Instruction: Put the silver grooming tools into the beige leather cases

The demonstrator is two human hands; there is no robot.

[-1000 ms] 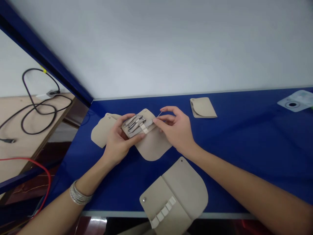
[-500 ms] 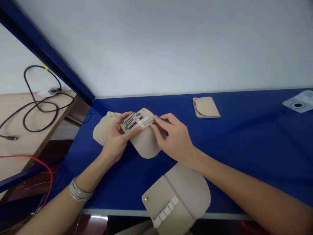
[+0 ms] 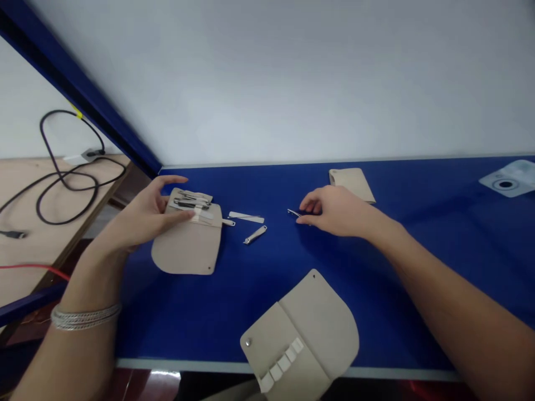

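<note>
My left hand [image 3: 144, 217] grips an open beige pouch [image 3: 188, 245] that carries several metal manicure tools [image 3: 190, 201] under its elastic loops. The pouch is lifted at the left of the blue table [image 3: 418, 234]. My right hand [image 3: 334, 210] reaches to the middle of the table and pinches a small metal tool [image 3: 293, 213]. Between the hands lie a nail file [image 3: 246, 216] and a small nail clipper [image 3: 254, 234], loose on the table.
A second open beige pouch [image 3: 305, 334] with white loops hangs over the near table edge. A closed beige pouch [image 3: 353, 182] lies at the back. A clear packet [image 3: 507, 179] sits far right. Black cables [image 3: 62, 178] lie on a wooden bench at the left.
My left hand carried the pouch leftward. My right hand let go of it and moved right to a small tool. A nail file and a clipper now lie loose on the table.
</note>
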